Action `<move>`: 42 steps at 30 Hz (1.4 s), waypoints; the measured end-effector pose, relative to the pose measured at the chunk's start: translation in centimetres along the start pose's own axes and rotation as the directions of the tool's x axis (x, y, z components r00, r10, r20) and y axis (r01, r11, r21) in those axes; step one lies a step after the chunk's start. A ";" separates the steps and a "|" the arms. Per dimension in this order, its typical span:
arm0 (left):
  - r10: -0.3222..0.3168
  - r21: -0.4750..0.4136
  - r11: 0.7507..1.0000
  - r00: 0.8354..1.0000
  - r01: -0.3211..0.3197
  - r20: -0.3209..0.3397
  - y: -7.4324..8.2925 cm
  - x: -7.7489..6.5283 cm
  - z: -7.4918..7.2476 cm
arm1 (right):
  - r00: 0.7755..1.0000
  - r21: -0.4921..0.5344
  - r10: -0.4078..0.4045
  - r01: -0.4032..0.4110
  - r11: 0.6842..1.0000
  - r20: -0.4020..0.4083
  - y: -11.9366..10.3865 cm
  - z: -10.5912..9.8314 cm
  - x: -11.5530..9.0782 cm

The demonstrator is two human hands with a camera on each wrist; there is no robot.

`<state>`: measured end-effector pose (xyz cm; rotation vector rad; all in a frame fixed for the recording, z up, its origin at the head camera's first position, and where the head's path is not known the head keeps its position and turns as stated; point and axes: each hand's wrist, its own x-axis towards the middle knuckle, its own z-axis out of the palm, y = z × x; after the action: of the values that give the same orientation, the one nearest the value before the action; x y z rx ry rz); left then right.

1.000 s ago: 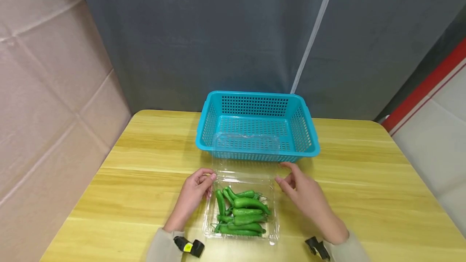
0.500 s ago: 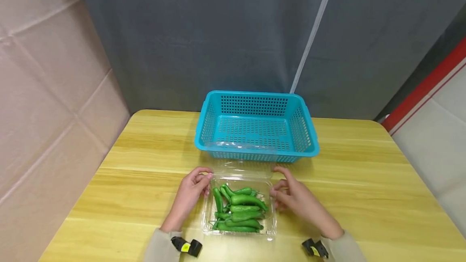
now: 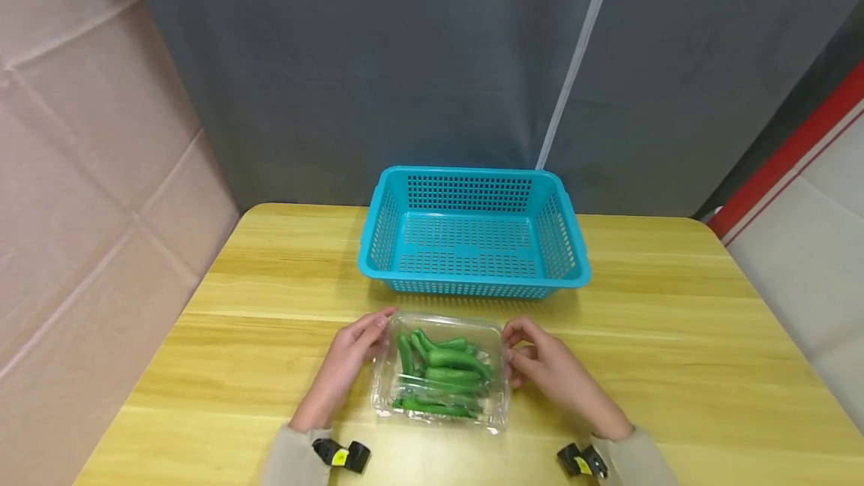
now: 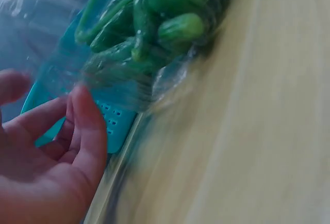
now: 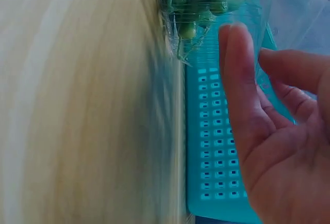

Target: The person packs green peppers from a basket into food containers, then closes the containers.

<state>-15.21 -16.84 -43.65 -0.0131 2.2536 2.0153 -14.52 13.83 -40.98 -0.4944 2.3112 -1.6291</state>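
Observation:
A clear plastic clamshell box stands on the table in the head view, its lid folded down over several green chili peppers. My left hand holds the box's back left corner, with the thumb against the rim and the index finger at the lid's hinge edge. At the right side, my right hand pinches the rim near the back corner between thumb and fingers. Both wrist views show the peppers through the plastic, beyond the left thumb and the right thumb. Whether the lid's front edge is snapped in cannot be told.
A blue perforated basket with nothing in it stands behind the box, toward the back of the wooden table. Behind the table hangs a dark grey curtain. A pale wall covering runs along the left.
The lid, which leaned back over the basket's front rim, has swung forward and down over the peppers. Both hands stay at the box's sides; the right hand has moved in to the rim.

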 end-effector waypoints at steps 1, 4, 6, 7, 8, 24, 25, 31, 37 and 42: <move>0.000 -0.005 1.000 1.000 0.001 0.021 0.0 0.0 -0.1 | 1.000 -0.005 0.003 -0.003 1.000 -0.010 0.5 0.0 0.1; 0.000 -0.026 1.000 0.998 0.002 0.064 -0.1 0.1 -0.3 | 0.999 -0.022 0.000 -0.001 1.000 -0.040 1.4 0.1 0.2; 0.006 -0.031 1.000 0.997 -0.004 0.071 -0.2 0.2 -0.3 | 0.998 -0.023 0.005 -0.006 1.000 -0.059 1.5 0.2 0.1; 0.008 -0.035 0.999 0.998 -0.006 0.064 -0.2 0.2 -0.3 | 0.998 -0.002 0.016 -0.016 1.000 -0.065 1.5 0.2 0.1; 0.008 -0.042 0.999 0.998 -0.006 0.057 -0.2 0.3 -0.3 | 0.997 0.027 0.029 -0.027 0.999 -0.067 1.4 0.3 0.1; -0.003 -0.113 0.994 0.998 -0.003 -0.055 0.2 0.4 0.2 | 0.963 0.435 0.074 -0.185 0.881 0.260 1.6 1.0 -2.8; -0.005 -0.118 0.993 0.998 -0.002 -0.056 0.2 0.4 0.2 | 0.961 0.451 0.074 -0.193 0.872 0.267 1.6 1.2 -2.8; -0.023 -0.102 0.995 0.997 0.015 -0.071 -0.1 0.4 0.3 | 0.968 0.480 0.104 -0.205 0.853 0.229 1.4 1.7 -2.9; -0.121 0.034 0.992 0.983 0.118 0.136 0.3 -0.5 -0.5 | 0.975 0.489 0.149 -0.212 0.846 0.164 1.1 1.7 -3.2; -0.184 0.072 0.983 0.867 0.171 0.463 0.1 -2.3 -1.7 | 0.974 0.490 0.187 -0.224 0.842 0.126 0.8 1.8 -3.2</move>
<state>-13.10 -18.65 -43.12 0.2357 1.8967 1.6688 -10.99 13.90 -42.28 -0.1723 1.7108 -1.9621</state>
